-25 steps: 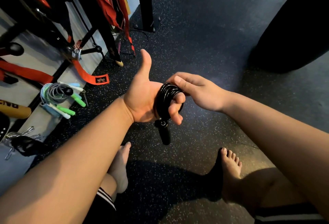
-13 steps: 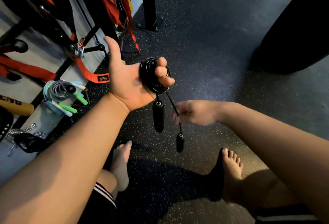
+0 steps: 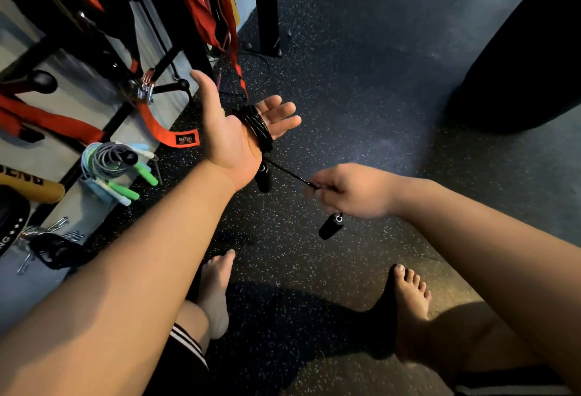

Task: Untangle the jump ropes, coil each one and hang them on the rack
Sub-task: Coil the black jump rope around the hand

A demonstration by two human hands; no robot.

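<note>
1. The left hand (image 3: 232,134) is lying palm-up, fingers straightened and thumb pointing away. It is not clenching, only carrying a thin black jump rope (image 3: 256,128) that is wound in a tight coil around the palm at the base of the fingers.
2. One short black cylindrical handle (image 3: 263,179) is hanging just under the heel of that hand.
3. The right hand (image 3: 352,192) is pinching the rope's free strand (image 3: 289,174) between curled fingers and thumb, lower than the coil and to its right. The strand is running taut between the two hands. A second black handle (image 3: 330,227) is dangling just below the right hand.
4. Surface: a black rubber floor with pale speckles (image 3: 361,87) is filling most of the view. Two bare feet (image 3: 408,295) are standing on it, casting a shadow.
5. Room, left side: a black metal rack (image 3: 188,37) is standing against a pale grey wall (image 3: 63,131), with orange-red webbing straps (image 3: 204,2) hanging from it.
6. A bundle of coiled pale grey jump ropes with green and light-blue handles (image 3: 110,164) is hanging on a black-knobbed peg of the rack, well apart from the hands.
7. Room, right side: a large black rounded shape (image 3: 518,65) is blocking the upper corner; what it is cannot be told.
</note>
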